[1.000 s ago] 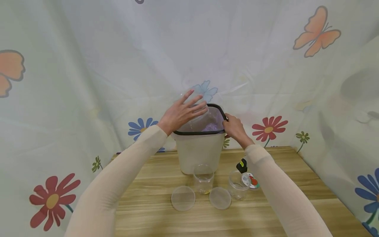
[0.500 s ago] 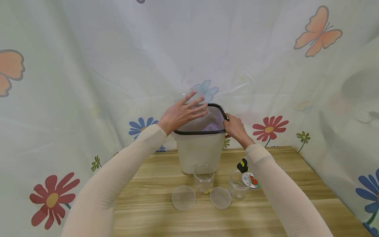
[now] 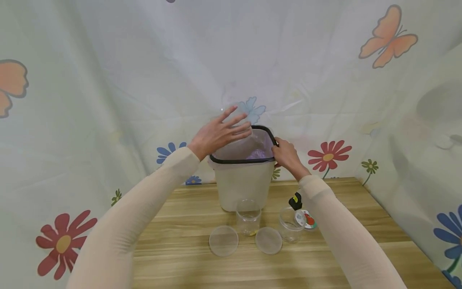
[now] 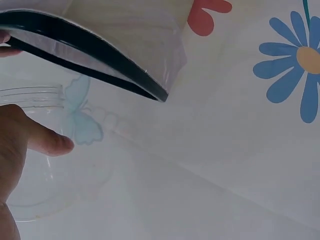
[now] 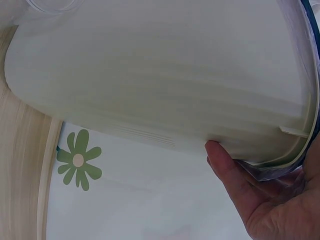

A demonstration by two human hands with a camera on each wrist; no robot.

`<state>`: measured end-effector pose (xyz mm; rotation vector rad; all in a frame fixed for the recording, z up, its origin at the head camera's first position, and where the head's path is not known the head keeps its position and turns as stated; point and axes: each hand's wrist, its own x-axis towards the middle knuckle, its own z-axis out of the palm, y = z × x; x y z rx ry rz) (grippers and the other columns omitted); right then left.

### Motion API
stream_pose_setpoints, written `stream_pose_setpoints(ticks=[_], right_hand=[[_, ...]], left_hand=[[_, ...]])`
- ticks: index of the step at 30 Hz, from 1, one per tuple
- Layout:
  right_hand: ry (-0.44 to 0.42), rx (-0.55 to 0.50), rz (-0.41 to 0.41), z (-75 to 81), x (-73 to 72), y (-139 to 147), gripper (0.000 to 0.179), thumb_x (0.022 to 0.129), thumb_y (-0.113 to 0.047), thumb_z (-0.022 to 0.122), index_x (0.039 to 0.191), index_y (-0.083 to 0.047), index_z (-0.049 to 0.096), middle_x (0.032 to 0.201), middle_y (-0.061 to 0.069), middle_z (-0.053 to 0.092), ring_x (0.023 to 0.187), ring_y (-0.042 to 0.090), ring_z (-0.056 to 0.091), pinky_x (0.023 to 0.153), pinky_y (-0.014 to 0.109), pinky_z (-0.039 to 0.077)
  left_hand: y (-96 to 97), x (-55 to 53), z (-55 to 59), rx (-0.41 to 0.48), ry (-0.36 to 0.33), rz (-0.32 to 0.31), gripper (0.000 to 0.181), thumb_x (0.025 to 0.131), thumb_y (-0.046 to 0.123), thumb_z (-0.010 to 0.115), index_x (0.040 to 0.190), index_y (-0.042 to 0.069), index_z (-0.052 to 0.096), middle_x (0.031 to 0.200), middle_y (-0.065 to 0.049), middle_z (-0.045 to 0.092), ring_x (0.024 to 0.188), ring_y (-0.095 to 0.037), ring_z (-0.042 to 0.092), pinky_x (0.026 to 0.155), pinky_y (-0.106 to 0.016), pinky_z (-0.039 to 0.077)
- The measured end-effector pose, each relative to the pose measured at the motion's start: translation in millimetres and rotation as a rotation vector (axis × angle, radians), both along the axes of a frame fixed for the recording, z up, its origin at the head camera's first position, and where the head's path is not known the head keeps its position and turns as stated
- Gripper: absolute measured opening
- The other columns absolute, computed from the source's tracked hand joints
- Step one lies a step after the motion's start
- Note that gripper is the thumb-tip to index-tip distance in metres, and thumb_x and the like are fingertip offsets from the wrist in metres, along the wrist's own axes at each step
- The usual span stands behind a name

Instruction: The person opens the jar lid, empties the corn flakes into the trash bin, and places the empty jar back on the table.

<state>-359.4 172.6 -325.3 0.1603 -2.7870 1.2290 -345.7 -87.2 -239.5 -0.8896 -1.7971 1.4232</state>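
A white trash bin (image 3: 242, 186) with a black rim and a pale purple liner stands on the table. My left hand (image 3: 223, 132), above the bin's left side, holds a clear plastic jar (image 4: 45, 172). The left wrist view shows my thumb against the jar's wall and its threaded mouth near the rim. In the head view the hand mostly covers this jar. My right hand (image 3: 286, 154) grips the bin's right rim, pinching the liner there; in the right wrist view a finger (image 5: 230, 172) touches the bin's outer wall.
On the wooden table (image 3: 180, 257) in front stand two more clear jars, one in the middle (image 3: 248, 218) and another (image 3: 290, 228) by my right sleeve. Two round translucent lids (image 3: 223, 241) lie nearby. A black-and-yellow object (image 3: 295, 201) and a round red-and-green label (image 3: 309, 220) sit at right.
My left hand, with the jar, has shifted slightly left and up. My right hand stays on the bin's rim, and the things on the table have not moved.
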Motion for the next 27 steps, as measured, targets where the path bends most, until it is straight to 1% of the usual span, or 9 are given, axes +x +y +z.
stream_pose_setpoints(ticks=[4, 6, 9, 12, 14, 16, 19, 21, 27], right_hand=[[-0.006, -0.009, -0.001, -0.7, 0.5, -0.7, 0.056, 0.102, -0.018, 0.033, 0.156, -0.008, 0.023, 0.149, 0.028, 0.042, 0.107, 0.043, 0.064, 0.061, 0.034, 0.061], [-0.01, -0.013, -0.001, -1.2, 1.0, -1.1, 0.056, 0.102, -0.018, 0.033, 0.156, -0.008, 0.023, 0.148, 0.028, 0.042, 0.105, 0.043, 0.065, 0.061, 0.034, 0.061], [-0.009, -0.008, -0.001, -1.5, 1.9, -1.8, 0.056, 0.102, -0.018, 0.033, 0.156, -0.008, 0.023, 0.148, 0.029, 0.043, 0.102, 0.042, 0.066, 0.06, 0.034, 0.061], [-0.008, -0.003, -0.003, -1.0, 2.3, -2.3, 0.057, 0.101, -0.019, 0.032, 0.156, -0.009, 0.023, 0.148, 0.028, 0.043, 0.102, 0.042, 0.066, 0.061, 0.034, 0.061], [-0.006, 0.001, -0.007, -0.4, 2.3, -2.4, 0.057, 0.101, -0.019, 0.032, 0.156, -0.009, 0.023, 0.149, 0.027, 0.043, 0.103, 0.042, 0.066, 0.06, 0.034, 0.06], [-0.004, 0.004, -0.01, -0.4, 1.6, -2.1, 0.057, 0.101, -0.02, 0.032, 0.156, -0.009, 0.023, 0.149, 0.027, 0.043, 0.104, 0.042, 0.065, 0.06, 0.034, 0.06], [-0.002, 0.009, -0.012, -0.9, 1.2, -1.5, 0.057, 0.101, -0.02, 0.032, 0.156, -0.009, 0.024, 0.149, 0.027, 0.043, 0.102, 0.041, 0.066, 0.059, 0.033, 0.06], [-0.003, 0.008, -0.013, -1.9, 0.6, -1.4, 0.057, 0.101, -0.02, 0.033, 0.156, -0.009, 0.024, 0.149, 0.027, 0.043, 0.101, 0.041, 0.067, 0.059, 0.033, 0.06], [-0.002, 0.014, -0.018, -3.6, -1.0, -0.4, 0.057, 0.101, -0.021, 0.034, 0.156, -0.01, 0.024, 0.143, 0.029, 0.048, 0.092, 0.039, 0.069, 0.058, 0.033, 0.06]], left_hand=[[-0.5, -0.6, -5.3, -0.035, -0.055, -0.008, 0.118, 0.078, 0.028, 0.082, 0.158, 0.033, -0.004, 0.167, 0.004, 0.003, 0.155, -0.025, 0.0, 0.121, -0.06, -0.006], [-1.0, -0.6, -7.4, -0.039, -0.066, -0.01, 0.115, 0.08, 0.026, 0.081, 0.158, 0.033, -0.003, 0.167, 0.005, 0.004, 0.155, -0.025, 0.0, 0.121, -0.06, -0.006], [-2.3, -0.3, -6.2, -0.019, -0.041, -0.002, 0.115, 0.08, 0.028, 0.082, 0.158, 0.034, -0.003, 0.167, 0.006, 0.004, 0.155, -0.024, 0.0, 0.122, -0.06, -0.005], [-4.4, 1.6, -0.1, 0.015, -0.033, 0.017, 0.118, 0.079, 0.029, 0.082, 0.158, 0.033, -0.006, 0.167, 0.005, 0.0, 0.155, -0.025, -0.002, 0.121, -0.06, -0.007], [-5.2, 2.5, 2.0, 0.022, -0.031, 0.015, 0.119, 0.078, 0.028, 0.083, 0.158, 0.033, -0.006, 0.167, 0.004, -0.001, 0.155, -0.025, -0.003, 0.121, -0.06, -0.008], [-5.2, 3.5, 0.4, 0.01, -0.041, 0.011, 0.118, 0.078, 0.025, 0.082, 0.158, 0.033, -0.005, 0.167, 0.004, -0.002, 0.155, -0.025, -0.003, 0.121, -0.059, -0.008], [-4.3, 2.8, -7.3, -0.022, -0.045, -0.003, 0.116, 0.08, 0.022, 0.081, 0.158, 0.034, -0.004, 0.167, 0.004, -0.001, 0.155, -0.025, -0.002, 0.122, -0.059, -0.006], [-4.1, 2.2, -11.8, -0.034, -0.051, -0.002, 0.115, 0.081, 0.022, 0.08, 0.158, 0.033, -0.005, 0.167, 0.004, -0.001, 0.155, -0.025, -0.002, 0.122, -0.059, -0.005], [-5.9, 1.4, -14.9, -0.017, -0.024, 0.003, 0.12, 0.078, 0.029, 0.082, 0.157, 0.033, -0.009, 0.167, 0.004, -0.004, 0.155, -0.025, -0.003, 0.122, -0.059, -0.005]])
